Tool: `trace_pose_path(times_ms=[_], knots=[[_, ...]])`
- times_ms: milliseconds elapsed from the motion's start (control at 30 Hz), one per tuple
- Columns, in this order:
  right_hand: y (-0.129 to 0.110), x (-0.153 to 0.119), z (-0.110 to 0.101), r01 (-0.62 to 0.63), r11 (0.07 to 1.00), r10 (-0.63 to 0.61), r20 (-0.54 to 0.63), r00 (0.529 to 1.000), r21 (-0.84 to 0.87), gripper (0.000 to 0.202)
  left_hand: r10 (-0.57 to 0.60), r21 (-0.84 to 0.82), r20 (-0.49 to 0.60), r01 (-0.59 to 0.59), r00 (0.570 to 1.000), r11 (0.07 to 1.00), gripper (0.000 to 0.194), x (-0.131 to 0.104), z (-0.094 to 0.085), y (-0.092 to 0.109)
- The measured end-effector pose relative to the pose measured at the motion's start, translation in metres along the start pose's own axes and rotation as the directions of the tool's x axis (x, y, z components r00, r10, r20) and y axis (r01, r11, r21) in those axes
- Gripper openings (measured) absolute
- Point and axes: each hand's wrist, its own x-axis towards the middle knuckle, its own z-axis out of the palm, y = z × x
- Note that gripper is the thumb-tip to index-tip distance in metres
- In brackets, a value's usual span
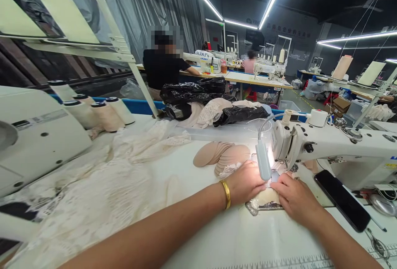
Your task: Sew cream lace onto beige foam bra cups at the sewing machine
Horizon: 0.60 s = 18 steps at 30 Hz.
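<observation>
My left hand point(246, 182), with a gold bracelet point(226, 194) at the wrist, lies on a light beige fabric piece point(268, 197) at the sewing machine point(328, 142). Its fingers are bent onto the cloth and partly hidden by a grey work lamp point(263, 161). My right hand point(296, 196) pinches the same piece from the right, close to the machine's needle area. Crumpled lace point(228, 169) sits just left of the hands. Beige oval pads point(207, 153) lie fanned out behind it. The needle itself is hidden.
White lace fabric point(102, 186) spreads over the left side. Thread cones point(107, 116) stand behind it. A black phone point(343, 200) rests right of my right hand, and a ruler strip point(279, 262) runs along the front. Black plastic bags point(194, 91) lie behind; a person point(163, 66) sits beyond.
</observation>
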Motion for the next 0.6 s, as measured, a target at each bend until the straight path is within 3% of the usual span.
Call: trace_pose_path(times_ms=[133, 333, 467, 533, 600], knots=[[0.001, 0.0, 0.001, -0.019, 1.0, 0.019, 0.0, 1.0, 0.007, 0.038, -0.003, 0.039, 0.017, 0.003, 1.0, 0.999, 0.022, 0.004, -0.003, 0.005], [0.006, -0.003, 0.005, -0.015, 0.999, 0.017, -0.032, 0.999, 0.045, 0.034, -0.131, 0.216, 0.104, 0.106, 0.986, 0.971, 0.012, 0.012, -0.003, 0.013], [-0.001, -0.004, -0.003, -0.13, 0.951, 0.145, -0.033, 0.989, 0.281, 0.023, -0.181, 0.232, 0.11, 0.152, 0.977, 0.961, 0.015, 0.011, 0.001, 0.013], [-0.012, -0.002, -0.009, -0.305, 0.78, 0.304, 0.095, 0.948, 0.547, 0.016, -0.182, 0.225, 0.111, 0.153, 0.977, 0.962, 0.019, 0.001, -0.001, 0.019], [-0.028, 0.001, -0.014, -0.448, 0.445, 0.4, 0.275, 0.874, 0.775, 0.027, -0.145, 0.169, 0.083, 0.13, 0.986, 0.977, 0.022, -0.017, -0.005, 0.031]])
